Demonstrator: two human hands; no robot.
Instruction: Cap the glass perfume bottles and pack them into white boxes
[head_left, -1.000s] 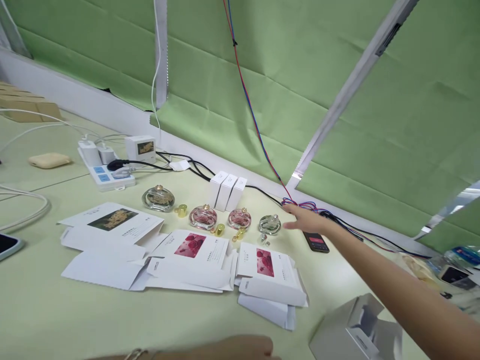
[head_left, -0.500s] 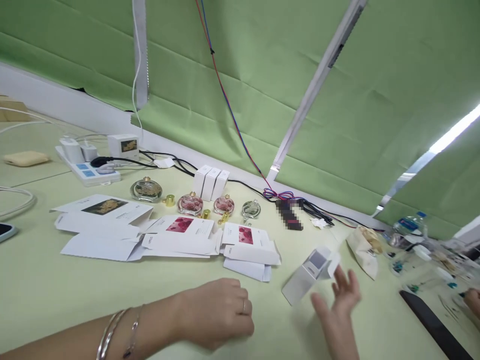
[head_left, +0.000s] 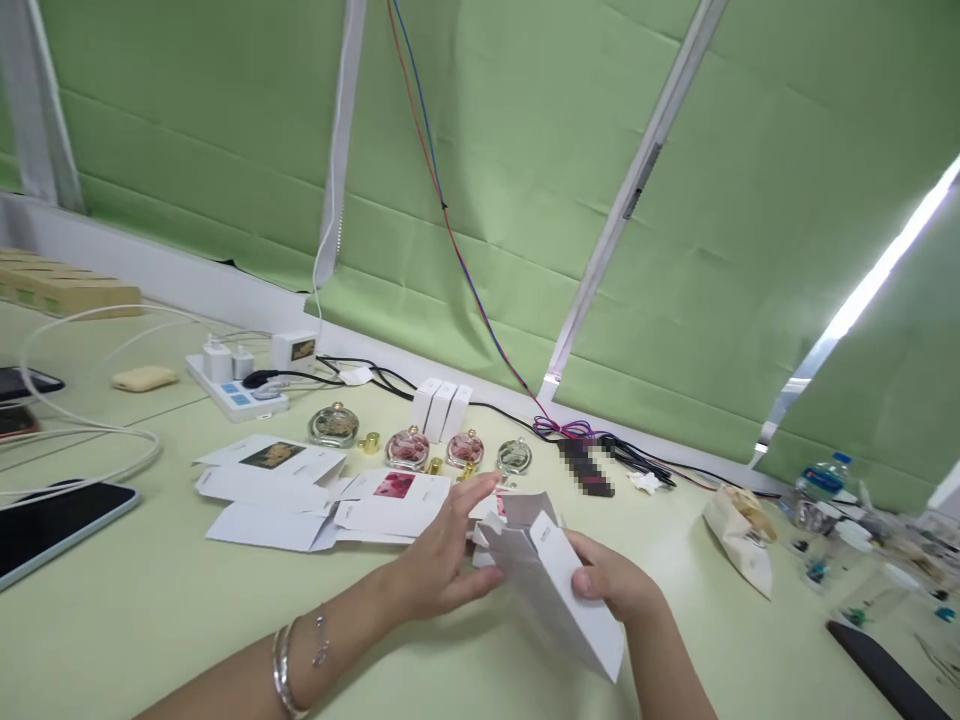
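My right hand (head_left: 611, 582) grips a white cardboard box (head_left: 559, 590) from its right side, holding it tilted above the green table (head_left: 150, 620). My left hand (head_left: 442, 555), with bracelets on the wrist, touches the box's open top flap, thumb under and fingers stretched over it. Just behind lie flat white box blanks (head_left: 315, 495) with printed pictures. Beyond them stand several round glass perfume bottles (head_left: 407, 448) with gold caps (head_left: 368, 441) beside them.
Three small white boxes (head_left: 441, 408) stand near the wall. A power strip (head_left: 236, 385) with chargers and cables is at the back left. A tablet (head_left: 52, 525) lies at the left. A paper bag (head_left: 739, 535), a water bottle (head_left: 821, 480) and small items sit at the right.
My right hand has picked up the white box from the table and brought it in front of me. My left hand rose from the table to the box's flap. The view shifted right.
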